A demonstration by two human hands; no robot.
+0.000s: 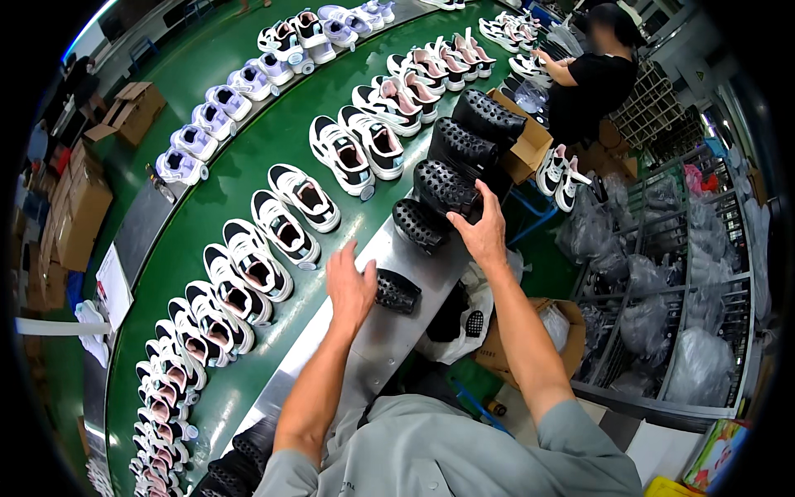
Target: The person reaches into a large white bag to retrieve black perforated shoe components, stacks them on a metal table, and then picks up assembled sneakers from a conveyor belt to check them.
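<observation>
Stacks of black perforated plastic shoe inserts (445,184) line the metal ledge in front of me. My right hand (483,225) has its thumb and fingers around the near end of one of these stacks. My left hand (350,286) is over the ledge's far edge, fingers apart and nothing visible in them. Right beside it lies a smaller black insert (397,291); whether they touch, I cannot tell. White-and-black sneakers (286,228) stand in a long curved row on the green conveyor, just beyond my left hand.
Lilac-and-white sneakers (217,114) stand on the far grey rail. A co-worker (609,74) in black handles shoes at the upper right. An open cardboard box (523,149) adjoins the insert stacks. Wire racks (662,273) with plastic-wrapped bundles stand on the right.
</observation>
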